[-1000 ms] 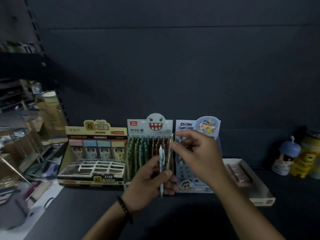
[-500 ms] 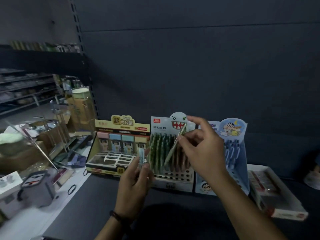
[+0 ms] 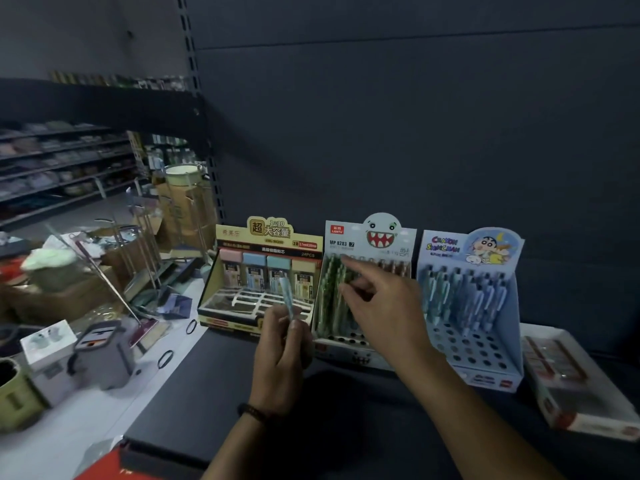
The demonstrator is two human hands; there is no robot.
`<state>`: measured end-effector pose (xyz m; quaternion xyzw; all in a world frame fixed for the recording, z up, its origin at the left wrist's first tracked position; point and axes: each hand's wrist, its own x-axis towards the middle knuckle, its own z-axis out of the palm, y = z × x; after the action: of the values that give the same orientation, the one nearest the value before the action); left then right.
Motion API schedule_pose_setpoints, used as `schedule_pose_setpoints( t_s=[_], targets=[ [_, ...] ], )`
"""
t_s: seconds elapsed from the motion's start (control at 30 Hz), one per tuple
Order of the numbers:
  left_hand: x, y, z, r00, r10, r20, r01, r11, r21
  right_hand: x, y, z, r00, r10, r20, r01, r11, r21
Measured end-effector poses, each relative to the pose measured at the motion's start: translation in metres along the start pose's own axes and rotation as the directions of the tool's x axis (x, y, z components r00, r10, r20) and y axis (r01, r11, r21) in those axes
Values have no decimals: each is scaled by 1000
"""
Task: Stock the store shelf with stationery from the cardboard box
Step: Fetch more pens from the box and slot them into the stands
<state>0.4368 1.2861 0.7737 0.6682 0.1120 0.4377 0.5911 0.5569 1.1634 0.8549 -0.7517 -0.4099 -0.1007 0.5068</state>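
Note:
My left hand [image 3: 278,344] pinches a light blue pen [image 3: 287,297], held upright in front of the shelf displays. My right hand [image 3: 384,317] reaches over the white monster-face display box [image 3: 372,237]. Its index finger is stretched out and the thumb is apart from it, against the green pens [image 3: 329,299] standing in that box. No pen shows clearly between those fingers. A blue cartoon display box [image 3: 472,362] of blue pens stands to the right. A yellow box of lead cases [image 3: 263,239] stands to the left. All stand on the dark shelf [image 3: 225,410].
A flat white box [image 3: 575,407] lies on the shelf at the far right. Left of the shelf edge, the floor holds cardboard boxes [image 3: 69,299], a grey mop bucket [image 3: 104,355], mops and small cartons. A red item [image 3: 104,471] shows at the bottom left.
The view swung left. My right hand carried the green pen down to the monster-face box and its fingers have spread. My left hand kept the blue pen and rose slightly.

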Motion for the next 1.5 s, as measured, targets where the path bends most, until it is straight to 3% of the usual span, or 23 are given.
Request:
schedule_pose_setpoints(
  t_s=[0.33, 0.43, 0.6, 0.7, 0.8, 0.97, 1.07, 1.17, 1.27, 1.37, 1.5],
  targets=[
    [-1, 4, 0, 999, -14, 39, 16, 999, -42, -5, -3, 7, 985, 57, 166, -34, 990, -136],
    [-3, 4, 0, 997, 12, 74, -13, 1000, 19, -7, -9, 1, 987, 32, 160, -19, 997, -80],
    [-8, 12, 15, 973, 24, 230, -27, 1000, 8, -19, -5, -23, 998, 58, 6, -58, 996, 66],
    [-15, 17, 38, 923, 4, 385, -5, 1000, 1, -33, 1, -45, 991, 108, -74, -92, 978, 186],
    [-22, 23, 65, 872, -22, 489, 27, 1000, -4, -41, 8, -69, 988, 104, -110, -83, 980, 178],
    [-24, 42, 110, 843, -70, 534, 89, 996, -10, -42, 22, -106, 973, 111, -204, -93, 991, 94],
    [-22, 41, 128, 875, -106, 472, 19, 982, 186, -39, 26, -125, 962, 97, -256, -81, 994, 71],
    [-23, 28, 136, 914, -28, 406, -185, 860, 475, -32, 34, -142, 936, 65, -346, -79, 997, -25],
    [-26, 15, 140, 867, 124, 482, -433, 665, 609, -22, 45, -152, 919, 51, -391, -109, 986, -129],
    [-26, 1, 140, 811, 214, 545, -567, 518, 640, -13, 50, -150, 930, 33, -365, -126, 964, -236],
    [-27, -9, 137, 748, 271, 606, -656, 439, 613, -5, 63, -136, 934, 23, -356, -143, 938, -315]
  ],
)
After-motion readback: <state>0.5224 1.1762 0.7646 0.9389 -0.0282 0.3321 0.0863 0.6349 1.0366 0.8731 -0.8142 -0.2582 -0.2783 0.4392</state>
